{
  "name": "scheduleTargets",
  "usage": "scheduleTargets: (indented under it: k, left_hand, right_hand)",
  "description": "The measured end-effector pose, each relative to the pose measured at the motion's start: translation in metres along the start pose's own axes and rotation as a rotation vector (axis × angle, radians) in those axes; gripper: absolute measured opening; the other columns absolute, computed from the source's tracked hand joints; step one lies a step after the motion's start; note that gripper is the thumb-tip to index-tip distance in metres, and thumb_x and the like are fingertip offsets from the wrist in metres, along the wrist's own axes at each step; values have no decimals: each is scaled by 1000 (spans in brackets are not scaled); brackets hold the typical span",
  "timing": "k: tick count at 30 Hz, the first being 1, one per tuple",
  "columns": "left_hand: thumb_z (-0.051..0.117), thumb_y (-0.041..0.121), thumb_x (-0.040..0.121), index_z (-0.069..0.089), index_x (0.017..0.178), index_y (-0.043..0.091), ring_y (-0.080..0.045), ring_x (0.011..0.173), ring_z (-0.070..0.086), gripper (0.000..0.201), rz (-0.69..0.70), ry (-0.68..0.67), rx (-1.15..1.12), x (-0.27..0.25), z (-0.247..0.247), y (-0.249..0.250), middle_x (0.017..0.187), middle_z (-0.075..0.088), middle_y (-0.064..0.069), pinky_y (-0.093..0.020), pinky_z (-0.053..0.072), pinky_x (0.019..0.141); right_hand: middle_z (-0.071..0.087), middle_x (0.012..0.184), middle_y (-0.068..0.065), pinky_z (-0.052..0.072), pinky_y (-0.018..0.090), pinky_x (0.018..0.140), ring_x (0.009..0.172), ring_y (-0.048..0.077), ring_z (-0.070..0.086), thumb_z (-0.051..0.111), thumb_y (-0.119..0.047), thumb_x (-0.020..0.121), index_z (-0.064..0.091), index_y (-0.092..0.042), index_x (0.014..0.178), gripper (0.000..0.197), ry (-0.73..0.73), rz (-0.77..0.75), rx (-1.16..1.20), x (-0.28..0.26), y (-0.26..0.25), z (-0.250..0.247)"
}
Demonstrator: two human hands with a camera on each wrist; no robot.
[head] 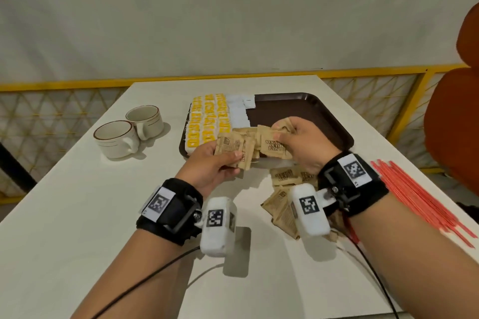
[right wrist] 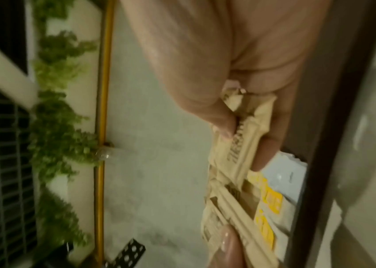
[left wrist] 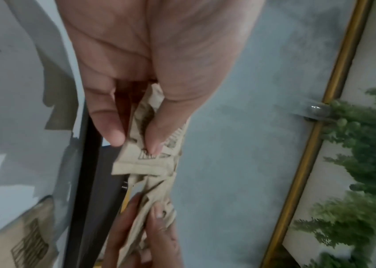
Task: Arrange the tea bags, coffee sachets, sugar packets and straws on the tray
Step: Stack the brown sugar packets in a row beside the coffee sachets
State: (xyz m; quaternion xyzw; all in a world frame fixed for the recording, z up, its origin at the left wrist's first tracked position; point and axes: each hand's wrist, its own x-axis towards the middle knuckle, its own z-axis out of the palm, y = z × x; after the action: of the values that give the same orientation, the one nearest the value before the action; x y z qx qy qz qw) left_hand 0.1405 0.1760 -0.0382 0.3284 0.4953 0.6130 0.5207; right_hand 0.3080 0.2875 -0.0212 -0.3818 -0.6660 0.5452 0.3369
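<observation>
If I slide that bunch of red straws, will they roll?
Probably: the red straws look thin, round and loose, lying side by side near the table edge. Likely very light, so a nudge may scatter some.

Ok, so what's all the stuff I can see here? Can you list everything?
tray: one, dark brown, middle of the table.
tea bags: many, yellow and white, in rows on the tray's left side.
white packets: several, beside the tea bags on the tray.
sugar packets: a bunch, brown, held over the tray's near edge.
loose packets: several, brown, on the table under the right wrist.
straws: many, red, right side of the table.
cups: two, white with brown rims, left of the tray.
table: one, white.
chair: orange, far right.
left hand: holds sugar packets.
right hand: holds sugar packets.
</observation>
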Motion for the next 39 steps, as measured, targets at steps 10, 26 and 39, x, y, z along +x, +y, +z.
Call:
scheduleTargets:
  k: [10, 26, 39]
  left_hand:
    - [51, -3, 91, 51, 124, -8, -16, 63, 67, 33, -80, -65, -73, -6, -2, 3, 99, 65, -19, -20, 55, 54]
    - [47, 7, 97, 60, 98, 8, -14, 59, 53, 13, -10, 81, 34, -6, 4, -10, 73, 56, -7, -28, 53, 56]
    - [64, -3, 83, 61, 85, 7, -12, 50, 55, 11, 89, -27, 251, -14, 4, -7, 69, 66, -7, -19, 44, 44]
  right_hand:
    - [67, 109, 11, 56, 48, 85, 99, 24, 67, 51, -1, 94, 64, -27, 94, 29, 124, 6, 80, -14, 20, 15]
    - [69, 98, 16, 59, 33, 57, 77, 25, 71, 60, 12, 83, 60, -10, 107, 32, -146, 85, 479, -36, 8, 17]
    - [73, 91, 10, 57, 25, 52, 74, 19, 71, 56, 9, 86, 61, -6, 109, 29, -400, 56, 390, -44, 4, 11]
